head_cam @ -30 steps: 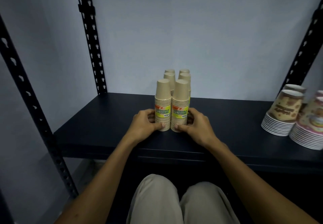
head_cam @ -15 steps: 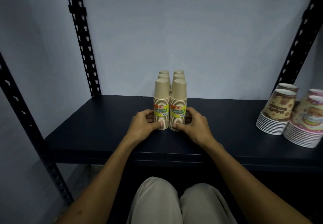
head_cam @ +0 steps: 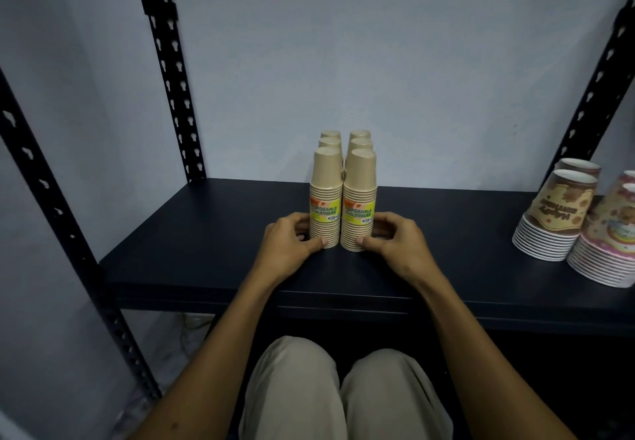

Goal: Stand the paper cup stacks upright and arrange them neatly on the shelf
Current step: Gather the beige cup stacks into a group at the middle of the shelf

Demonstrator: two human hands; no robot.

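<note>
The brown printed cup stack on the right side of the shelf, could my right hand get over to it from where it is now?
Probably yes. The right hand grips the front right kraft stack, and only bare shelf lies between it and the brown printed stack. It would have to let go first.

Six paper cup stacks (head_cam: 343, 195) stand two abreast mid-shelf (head_cam: 206, 233); printed cup stacks (head_cam: 584, 223) sit well right of them.
</note>
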